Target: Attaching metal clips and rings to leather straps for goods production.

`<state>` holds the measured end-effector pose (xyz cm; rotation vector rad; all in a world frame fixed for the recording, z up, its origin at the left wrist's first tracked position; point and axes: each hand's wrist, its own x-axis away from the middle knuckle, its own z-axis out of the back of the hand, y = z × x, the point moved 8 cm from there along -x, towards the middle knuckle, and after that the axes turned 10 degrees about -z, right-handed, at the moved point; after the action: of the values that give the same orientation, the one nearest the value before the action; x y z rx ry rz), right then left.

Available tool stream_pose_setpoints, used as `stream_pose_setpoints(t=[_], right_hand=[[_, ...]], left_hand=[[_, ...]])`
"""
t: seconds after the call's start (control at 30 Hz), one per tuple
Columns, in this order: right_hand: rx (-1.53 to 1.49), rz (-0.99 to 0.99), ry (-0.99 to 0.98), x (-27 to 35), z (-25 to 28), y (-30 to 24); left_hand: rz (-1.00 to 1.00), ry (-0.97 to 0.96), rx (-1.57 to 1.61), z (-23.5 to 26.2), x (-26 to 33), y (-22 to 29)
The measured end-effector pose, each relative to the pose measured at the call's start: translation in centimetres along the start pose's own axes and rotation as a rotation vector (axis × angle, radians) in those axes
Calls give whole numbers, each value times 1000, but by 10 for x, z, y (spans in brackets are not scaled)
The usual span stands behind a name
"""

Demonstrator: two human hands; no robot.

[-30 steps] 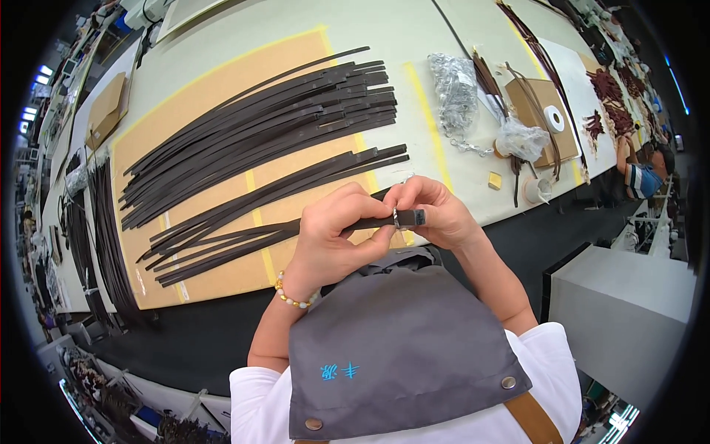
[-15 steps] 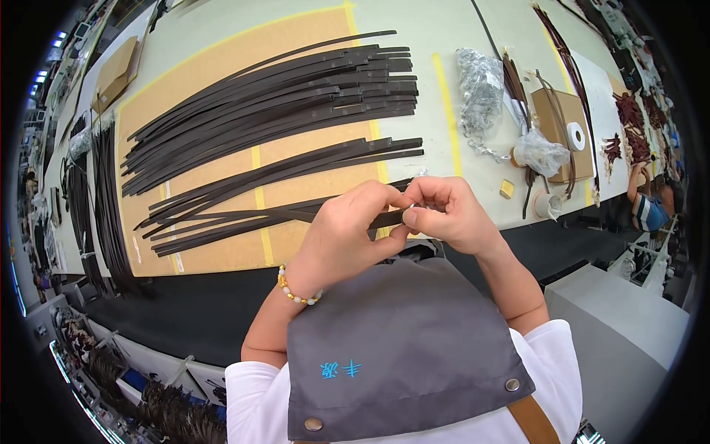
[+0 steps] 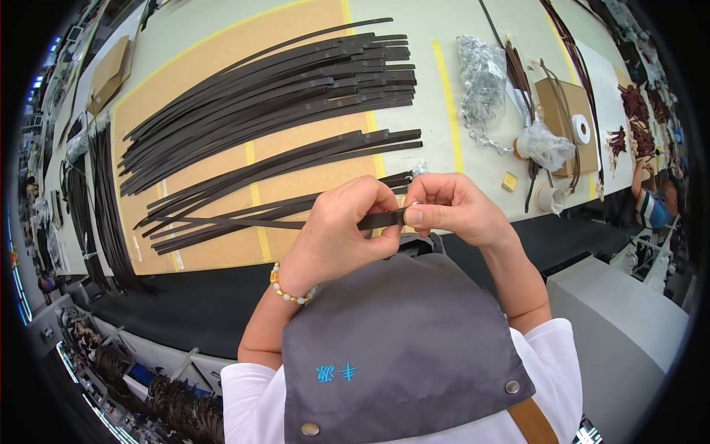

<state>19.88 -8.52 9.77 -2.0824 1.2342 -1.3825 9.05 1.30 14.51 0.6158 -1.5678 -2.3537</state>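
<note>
A dark strap (image 3: 381,220) is stretched between my two hands above the near edge of the table, its tail trailing left over other straps. My left hand (image 3: 329,229), wearing a beaded bracelet, is closed around it with thumb and fingers. My right hand (image 3: 466,211) pinches the strap's end and a small silvery metal piece (image 3: 412,205), possibly a ring; the fingers partly cover it. Under and beyond my left hand lies a small group of loose straps (image 3: 222,231). Farther back, a larger pile of dark straps (image 3: 274,92) is spread out lengthwise.
On the right are a plastic bag of metal parts (image 3: 482,81), a crumpled clear bag (image 3: 546,144), a yellow block (image 3: 509,181), a white roll (image 3: 580,129) and cardboard (image 3: 558,111). Bundled straps (image 3: 111,207) hang over the table's left edge. Another person (image 3: 654,196) sits far right.
My hands have drawn slightly apart, so more of the strap shows between them. My right hand has shifted a little to the right, still pinching the strap's end.
</note>
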Motion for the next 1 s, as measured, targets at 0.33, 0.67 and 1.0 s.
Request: stream_pose_setpoints(t=[0.33,0.67,1.0], right_hand=[[0,53,61,3,1,3],[-15,61,43,10,-2,-2],[6,58,47,13,-4,-2]], left_hand=[[-86,-32,16,-6,-1,1],[-90,-54,24,-5,-1,7],[-114,-41,23,-8,2,10]])
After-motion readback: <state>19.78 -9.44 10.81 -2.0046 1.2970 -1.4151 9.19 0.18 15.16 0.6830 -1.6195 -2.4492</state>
